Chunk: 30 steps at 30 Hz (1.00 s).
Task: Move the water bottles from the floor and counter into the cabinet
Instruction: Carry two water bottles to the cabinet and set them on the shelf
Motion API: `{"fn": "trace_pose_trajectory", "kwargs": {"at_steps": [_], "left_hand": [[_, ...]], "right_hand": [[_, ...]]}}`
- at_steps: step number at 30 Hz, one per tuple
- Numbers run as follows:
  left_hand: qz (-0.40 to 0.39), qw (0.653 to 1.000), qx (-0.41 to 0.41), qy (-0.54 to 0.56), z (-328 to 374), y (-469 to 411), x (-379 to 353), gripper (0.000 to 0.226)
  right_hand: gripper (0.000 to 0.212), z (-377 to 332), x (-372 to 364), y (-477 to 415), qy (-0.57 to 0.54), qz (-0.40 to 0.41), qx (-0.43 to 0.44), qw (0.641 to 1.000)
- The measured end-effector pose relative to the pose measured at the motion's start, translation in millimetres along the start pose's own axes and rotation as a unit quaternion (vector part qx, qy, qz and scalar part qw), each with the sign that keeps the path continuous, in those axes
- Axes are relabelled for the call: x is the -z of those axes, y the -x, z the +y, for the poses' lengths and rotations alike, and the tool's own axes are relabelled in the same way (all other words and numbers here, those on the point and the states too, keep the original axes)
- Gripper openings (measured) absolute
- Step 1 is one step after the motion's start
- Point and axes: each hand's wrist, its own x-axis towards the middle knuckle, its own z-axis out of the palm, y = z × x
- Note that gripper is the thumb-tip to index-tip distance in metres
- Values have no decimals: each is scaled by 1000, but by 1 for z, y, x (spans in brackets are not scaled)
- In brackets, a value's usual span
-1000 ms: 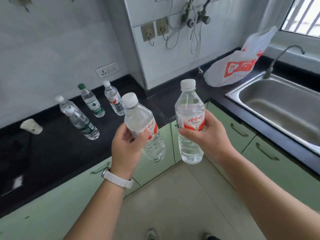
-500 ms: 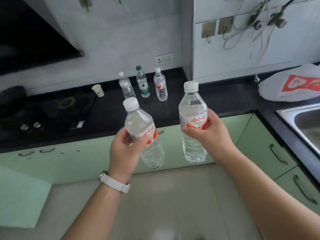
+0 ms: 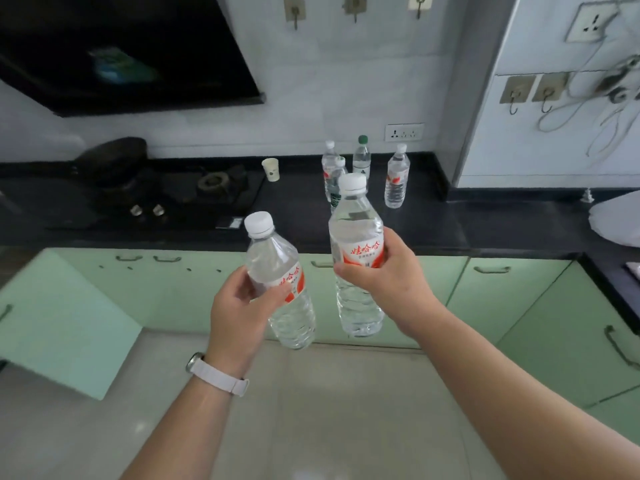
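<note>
My left hand (image 3: 242,306) grips a clear water bottle (image 3: 277,271) with a white cap and red label, tilted to the left. An upright bottle of the same kind (image 3: 356,258) is held around its label by my right hand (image 3: 388,282). Both bottles hang in the air in front of the green lower cabinets (image 3: 502,292). Several more bottles stand on the black counter (image 3: 485,223) behind: one with a green cap (image 3: 362,157), one with a red label (image 3: 397,178), and others partly hidden behind the held bottle. An open green cabinet door (image 3: 65,323) sticks out at the left.
A gas hob (image 3: 194,192) with a dark pan (image 3: 110,161) sits at the counter's left under a black hood (image 3: 121,53). A paper cup (image 3: 270,169) stands beside the hob. A white plastic bag (image 3: 616,220) lies at the right edge. Pale floor tiles (image 3: 329,410) stretch below.
The view has swung left: the sink has left the frame, while the hob, hood and open cabinet door came in. Both hands keep holding their bottles at about the same height.
</note>
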Motion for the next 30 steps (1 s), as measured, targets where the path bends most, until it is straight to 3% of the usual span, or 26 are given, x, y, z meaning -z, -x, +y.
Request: {"fn": "trace_pose_trajectory", "kwargs": {"at_steps": [3,8,16,23,30], "left_hand": [[21,1000,1,3,-1,2,59,41],[58,998,5,4,-6,5,161,36],[181,982,8,48,-19,33,299,32],[273,960,15,51,-28,59,377,33],[344,939,21,21,-35,54,420,35]], "right_hand": [[45,-7,-58,9,18,-25,-10,999],[43,-18,-158,25,36,-70,-7,997],[45,-36,-304,59,33,-168,16,985],[56,-43,-388,73,39,-250,23,967],[47,-30,-447,48,29,-320,19,947]]}}
